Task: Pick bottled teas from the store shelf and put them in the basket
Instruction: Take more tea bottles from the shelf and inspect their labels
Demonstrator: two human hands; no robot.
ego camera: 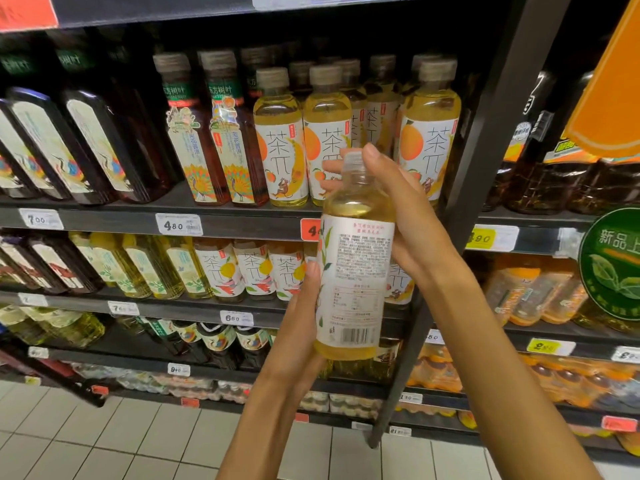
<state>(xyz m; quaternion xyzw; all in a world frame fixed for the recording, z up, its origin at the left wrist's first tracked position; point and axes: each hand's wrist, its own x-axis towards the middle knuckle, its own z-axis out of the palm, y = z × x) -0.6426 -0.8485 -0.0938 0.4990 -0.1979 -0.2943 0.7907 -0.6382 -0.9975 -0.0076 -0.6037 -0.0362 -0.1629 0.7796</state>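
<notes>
Item in hand: one bottle of pale yellow tea (353,268), off the shelf (242,225) and held upright in front of it, back label toward me.

Grip: my left hand (301,306) cups the lower half and base, thumb pressed along the label's left edge. My right hand (398,209) wraps the shoulder and neck from the right, fingertips curled over the white cap (353,161). Both hands are closed on the bottle.

Basket: not in view; I cannot say where it sits.

Risks, as I judge them:
- The bottle looks smooth; if I let go with one hand while lowering it, it could slide through the other.
- Fingers on the cap could loosen it if I twist.
- Swinging away close to the front row (325,133) could knock a neighbour off the edge.
- Dropping it into an unseen basket could miss the rim.

Legible writing:
- Front-row bottles: large characters 茶π, with orange-fruit artwork.
- Dark bottles (211,133) to their left: 东方树叶 on a green band.
- Price tags (178,225): 7.00, 4.80, 6.80, 9.00.
- Round green sign (613,261), right: 新品.
- Back label of my bottle: red heading, small print and a barcode, too fine to read.
</notes>
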